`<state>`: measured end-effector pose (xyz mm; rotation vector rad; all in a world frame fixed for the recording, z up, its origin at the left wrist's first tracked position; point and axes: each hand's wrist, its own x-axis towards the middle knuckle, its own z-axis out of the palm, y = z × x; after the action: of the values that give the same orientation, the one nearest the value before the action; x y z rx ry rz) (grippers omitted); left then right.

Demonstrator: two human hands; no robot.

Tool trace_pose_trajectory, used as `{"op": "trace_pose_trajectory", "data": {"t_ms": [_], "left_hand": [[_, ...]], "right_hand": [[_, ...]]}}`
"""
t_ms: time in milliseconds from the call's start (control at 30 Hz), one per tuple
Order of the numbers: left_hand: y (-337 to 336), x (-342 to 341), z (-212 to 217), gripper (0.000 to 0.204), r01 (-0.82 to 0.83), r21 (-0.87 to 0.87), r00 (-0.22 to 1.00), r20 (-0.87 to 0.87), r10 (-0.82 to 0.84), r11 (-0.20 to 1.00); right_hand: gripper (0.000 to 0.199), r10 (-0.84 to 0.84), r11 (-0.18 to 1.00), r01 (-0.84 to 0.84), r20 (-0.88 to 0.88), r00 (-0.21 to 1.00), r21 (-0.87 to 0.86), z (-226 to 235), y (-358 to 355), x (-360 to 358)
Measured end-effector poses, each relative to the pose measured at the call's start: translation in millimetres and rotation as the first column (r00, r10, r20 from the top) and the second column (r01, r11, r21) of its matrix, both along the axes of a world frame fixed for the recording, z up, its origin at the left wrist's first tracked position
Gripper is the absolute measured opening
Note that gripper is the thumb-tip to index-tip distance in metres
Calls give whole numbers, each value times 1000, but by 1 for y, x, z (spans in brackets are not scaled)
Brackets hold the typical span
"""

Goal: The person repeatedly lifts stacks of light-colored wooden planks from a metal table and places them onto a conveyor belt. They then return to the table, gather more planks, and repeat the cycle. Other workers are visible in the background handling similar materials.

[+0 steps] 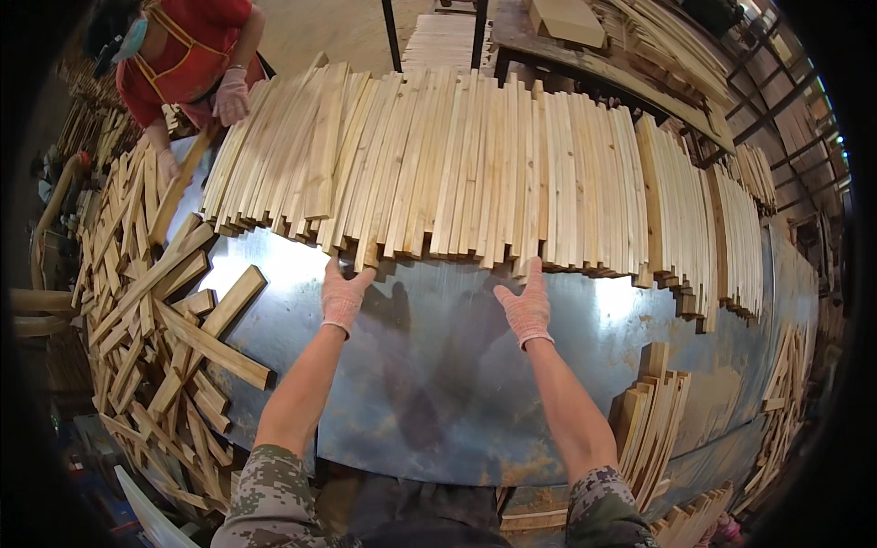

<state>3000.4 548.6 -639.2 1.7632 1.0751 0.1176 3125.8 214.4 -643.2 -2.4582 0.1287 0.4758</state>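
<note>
A long row of pale wooden strips [438,173] lies side by side across the metal table [438,365], with uneven near ends. My left hand [343,300], in a pinkish knit glove, meets the strip ends left of the middle, its thumb and fingers apart. Farther right, my right hand [526,309], gloved alike, reaches up to the same ragged edge with thumb and fingers spread. Neither hand is wrapped round a strip; some fingertips are hidden against the wood. One strip [323,164] lies on top of the row at the left.
Loose wooden pieces [196,338] are heaped at the left. A small stack of strips [653,420] stands at the near right. Across the table at the far left, a co-worker in red [187,55] handles a wooden piece [178,192]. Behind the row is a rack [621,68] holding boards.
</note>
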Motion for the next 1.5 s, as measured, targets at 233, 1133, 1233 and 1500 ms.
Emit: {"op": "trace_pose_trajectory", "data": {"t_ms": [233,1133,1233,1500], "left_hand": [[15,51,-22,76,201,264,954,-272,-127,943],[-5,54,-17,83,165,278,947,-313,-73,946],[-2,56,-19,71,245,314,920,-373,-118,917],[9,53,-35,54,302,379,908,-393,-143,875]], "right_hand": [[111,-11,998,16,94,996,-53,-16,23,34],[108,-215,970,225,106,971,-94,-28,-2,49],[110,-251,947,272,136,958,-168,-30,6,47],[99,-322,946,319,190,927,48,-35,6,36]]}}
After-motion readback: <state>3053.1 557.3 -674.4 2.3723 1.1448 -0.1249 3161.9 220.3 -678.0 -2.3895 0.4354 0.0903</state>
